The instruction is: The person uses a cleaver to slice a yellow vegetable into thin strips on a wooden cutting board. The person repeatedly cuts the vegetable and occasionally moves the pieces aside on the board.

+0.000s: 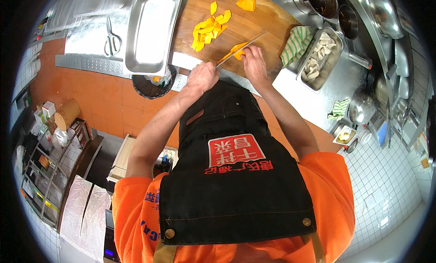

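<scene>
My left hand (203, 76) grips the handle of a kitchen knife (250, 43), whose thin blade edge points up and to the right over the wooden cutting board (272, 16). Under and beside the blade lies a piece of orange pumpkin (240, 51). The fingertips of my right hand (254, 62) rest on this piece, close to the blade, holding it against the board. Farther up the board is a loose pile of cut pumpkin pieces (207, 30). A larger pumpkin wedge (247, 4) lies apart near the board's far edge.
Left of the board stands a steel pan (129, 55), above a black-lined bin (144, 89). Scissors (110, 40) lie farther left. On the right are a striped cloth (295, 43), a steel tray (315, 85) holding pale pieces, and a metal bowl (361, 107).
</scene>
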`<state>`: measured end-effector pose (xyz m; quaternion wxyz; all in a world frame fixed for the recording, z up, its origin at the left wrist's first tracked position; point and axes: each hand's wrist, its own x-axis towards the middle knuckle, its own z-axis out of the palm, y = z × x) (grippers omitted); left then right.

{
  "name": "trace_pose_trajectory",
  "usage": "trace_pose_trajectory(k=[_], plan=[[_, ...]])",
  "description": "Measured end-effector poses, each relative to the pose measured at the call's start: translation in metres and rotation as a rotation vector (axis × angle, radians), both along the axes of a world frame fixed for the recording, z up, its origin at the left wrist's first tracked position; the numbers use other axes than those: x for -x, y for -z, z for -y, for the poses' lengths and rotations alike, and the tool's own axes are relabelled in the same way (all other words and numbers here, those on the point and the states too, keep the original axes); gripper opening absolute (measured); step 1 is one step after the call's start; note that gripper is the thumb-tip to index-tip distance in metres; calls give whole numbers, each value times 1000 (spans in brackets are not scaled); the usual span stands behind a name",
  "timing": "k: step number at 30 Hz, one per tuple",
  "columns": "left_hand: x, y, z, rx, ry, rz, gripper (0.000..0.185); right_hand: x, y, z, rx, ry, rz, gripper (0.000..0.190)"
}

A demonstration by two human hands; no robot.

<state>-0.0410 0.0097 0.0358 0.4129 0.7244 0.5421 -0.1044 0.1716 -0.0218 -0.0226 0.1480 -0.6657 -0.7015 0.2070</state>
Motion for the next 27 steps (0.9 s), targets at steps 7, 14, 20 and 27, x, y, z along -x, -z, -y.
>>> trace_pose_trajectory(k=[7,14,20,27], plan=[[0,-12,-16,-47,194,-81,25,10,-3,3,-28,83,14,21],[-5,-16,-26,29,228,-141,26,13,-1,3,-48,108,1,24],[-17,13,-31,54,179,-111,26,9,3,3,-9,107,-30,24],[-24,52,-17,-146,53,112,19,8,3,1,-56,112,-47,23]])
